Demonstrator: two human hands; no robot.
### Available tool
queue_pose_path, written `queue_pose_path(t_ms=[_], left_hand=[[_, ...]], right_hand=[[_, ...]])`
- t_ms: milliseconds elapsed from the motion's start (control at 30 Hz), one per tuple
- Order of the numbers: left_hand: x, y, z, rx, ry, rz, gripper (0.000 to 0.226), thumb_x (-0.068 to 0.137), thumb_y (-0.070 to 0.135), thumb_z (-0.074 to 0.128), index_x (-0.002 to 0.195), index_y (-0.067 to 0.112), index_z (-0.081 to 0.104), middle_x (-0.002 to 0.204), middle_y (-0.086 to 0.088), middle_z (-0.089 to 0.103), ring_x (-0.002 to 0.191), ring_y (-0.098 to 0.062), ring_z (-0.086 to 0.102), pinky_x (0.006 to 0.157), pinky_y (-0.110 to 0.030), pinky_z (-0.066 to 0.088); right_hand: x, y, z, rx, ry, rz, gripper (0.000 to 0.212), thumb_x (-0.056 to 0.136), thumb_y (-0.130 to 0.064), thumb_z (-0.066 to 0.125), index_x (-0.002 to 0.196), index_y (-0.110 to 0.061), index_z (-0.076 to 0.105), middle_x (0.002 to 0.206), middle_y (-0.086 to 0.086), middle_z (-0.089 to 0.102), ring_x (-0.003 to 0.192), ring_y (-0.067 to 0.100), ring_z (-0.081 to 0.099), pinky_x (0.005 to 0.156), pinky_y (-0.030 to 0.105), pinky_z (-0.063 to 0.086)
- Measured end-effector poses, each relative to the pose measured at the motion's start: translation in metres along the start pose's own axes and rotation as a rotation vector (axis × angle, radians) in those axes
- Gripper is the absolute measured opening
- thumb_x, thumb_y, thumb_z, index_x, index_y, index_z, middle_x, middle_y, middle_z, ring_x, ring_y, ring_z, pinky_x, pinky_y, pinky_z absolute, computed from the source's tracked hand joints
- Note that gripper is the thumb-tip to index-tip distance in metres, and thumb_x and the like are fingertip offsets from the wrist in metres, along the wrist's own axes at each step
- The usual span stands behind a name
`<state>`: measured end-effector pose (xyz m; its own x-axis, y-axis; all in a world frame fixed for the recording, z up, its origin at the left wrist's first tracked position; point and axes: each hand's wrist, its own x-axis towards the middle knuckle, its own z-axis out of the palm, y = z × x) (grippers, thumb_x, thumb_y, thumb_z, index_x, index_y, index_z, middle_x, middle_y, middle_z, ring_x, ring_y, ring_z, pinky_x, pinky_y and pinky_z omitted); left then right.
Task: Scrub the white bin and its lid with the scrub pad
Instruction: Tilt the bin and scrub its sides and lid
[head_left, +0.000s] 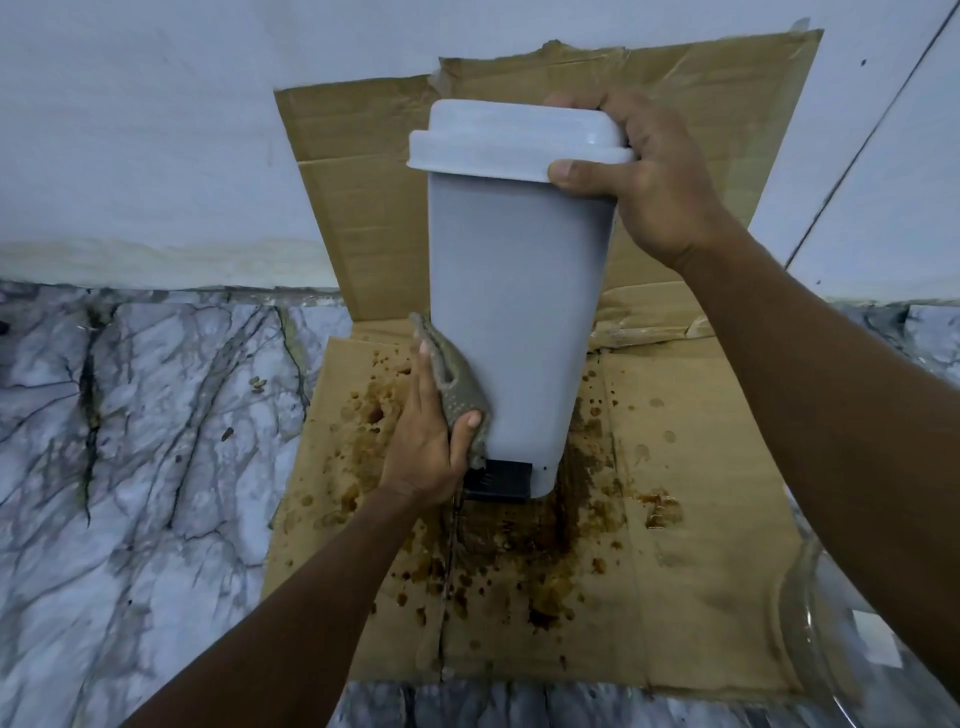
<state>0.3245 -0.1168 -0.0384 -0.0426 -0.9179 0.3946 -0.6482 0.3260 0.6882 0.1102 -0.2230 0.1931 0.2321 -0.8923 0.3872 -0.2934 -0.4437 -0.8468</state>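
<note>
The tall white bin (519, 312) stands on stained cardboard with its white lid (514, 140) closed on top and a black pedal (498, 483) at its foot. My right hand (639, 171) grips the lid's right corner, fingers over the top and thumb under the rim. My left hand (431, 441) holds the grey-brown scrub pad (457, 384) and presses it against the lower left side of the bin, thumb on the pad's face.
Flattened cardboard (701, 493), spattered with brown stains, covers the marble floor (130, 441) and leans up the white wall (156, 130) behind the bin. A clear glass vessel's rim (810, 623) shows at the lower right.
</note>
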Motion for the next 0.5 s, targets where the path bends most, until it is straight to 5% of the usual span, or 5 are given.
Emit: queue_pose_path(t_ms=[67, 167, 333, 433, 500], left_hand=[[-0.012, -0.004, 0.005, 0.041, 0.015, -0.078, 0.083, 0.101, 0.066, 0.023, 0.123, -0.010, 0.049, 0.114, -0.019, 0.055, 0.101, -0.018, 0.046, 0.089, -0.034, 0.041], [-0.019, -0.002, 0.007, 0.074, 0.093, -0.078, 0.064, 0.102, 0.052, 0.031, 0.092, -0.005, 0.056, 0.089, 0.002, 0.038, 0.080, -0.003, 0.025, 0.066, -0.025, 0.023], [0.020, 0.019, -0.006, 0.094, 0.033, -0.132, 0.082, 0.098, 0.066, 0.030, 0.130, -0.007, 0.049, 0.132, -0.025, 0.050, 0.121, -0.038, 0.051, 0.099, -0.040, 0.044], [0.037, 0.050, -0.015, 0.090, 0.135, -0.005, 0.089, 0.102, 0.052, 0.042, 0.160, 0.006, -0.008, 0.169, -0.011, -0.015, 0.157, -0.024, -0.003, 0.125, -0.033, 0.017], [0.032, 0.077, -0.006, 0.045, 0.239, -0.139, 0.085, 0.103, 0.051, 0.039, 0.160, 0.015, -0.013, 0.169, -0.003, -0.019, 0.155, -0.013, -0.012, 0.125, -0.033, 0.007]], right_hand=[[-0.001, 0.000, 0.000, -0.007, 0.000, -0.004, 0.052, 0.070, -0.037, 0.074, 0.119, -0.022, 0.066, 0.125, 0.007, 0.061, 0.102, 0.008, 0.060, 0.078, 0.017, 0.050], [0.000, 0.001, 0.002, 0.007, 0.001, -0.006, 0.050, 0.069, -0.037, 0.074, 0.117, -0.025, 0.065, 0.127, 0.008, 0.060, 0.104, 0.010, 0.060, 0.078, 0.018, 0.050], [0.001, -0.001, 0.002, 0.022, 0.009, 0.003, 0.049, 0.068, -0.038, 0.074, 0.115, -0.028, 0.065, 0.127, 0.006, 0.059, 0.106, 0.011, 0.060, 0.080, 0.020, 0.051], [0.002, -0.001, 0.002, 0.028, 0.010, -0.001, 0.052, 0.066, -0.040, 0.075, 0.116, -0.027, 0.065, 0.130, 0.006, 0.060, 0.110, 0.014, 0.061, 0.082, 0.021, 0.053], [0.002, -0.002, 0.003, 0.028, 0.005, -0.002, 0.055, 0.064, -0.043, 0.075, 0.116, -0.026, 0.065, 0.132, 0.006, 0.059, 0.113, 0.017, 0.061, 0.085, 0.024, 0.054]])
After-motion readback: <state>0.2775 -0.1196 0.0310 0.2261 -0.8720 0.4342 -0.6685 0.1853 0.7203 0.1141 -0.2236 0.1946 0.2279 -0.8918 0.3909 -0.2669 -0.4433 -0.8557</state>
